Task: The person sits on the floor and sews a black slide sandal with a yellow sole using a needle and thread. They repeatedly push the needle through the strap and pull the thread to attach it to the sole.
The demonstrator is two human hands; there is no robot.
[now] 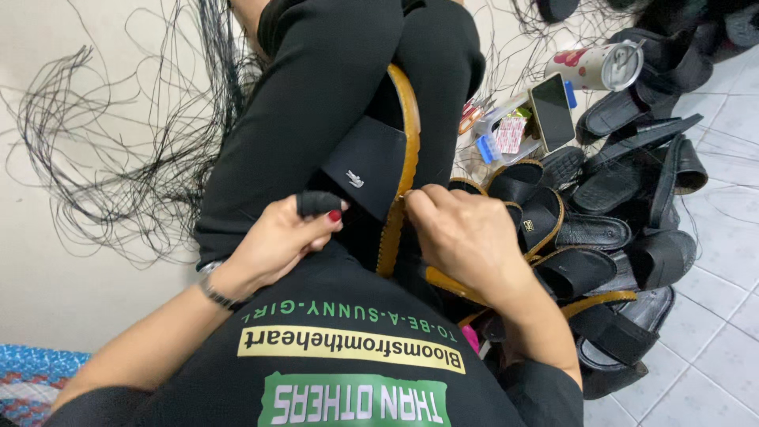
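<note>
— Where is the camera sitting?

— It is riding on the person's head and looking steeply down over the chest, so the printed shirt (pixel 348 372) is filling the bottom edge, upside down.

— How near is it getting?

— Very near. The left hand (pixel 277 237) and right hand (pixel 466 237) are sitting at the centre, close below the lens, on a sandal (pixel 387 158) lying across the black-clad lap (pixel 316 87).

— What is it taking in further out?

— It is facing forward along the legs. A pale floor strewn with black thread (pixel 103 142) is running to the left edge, and a sandal heap (pixel 617 221) on white tiles is reaching the right edge.

— Is another view sharing this?

— No, one view only.
</note>
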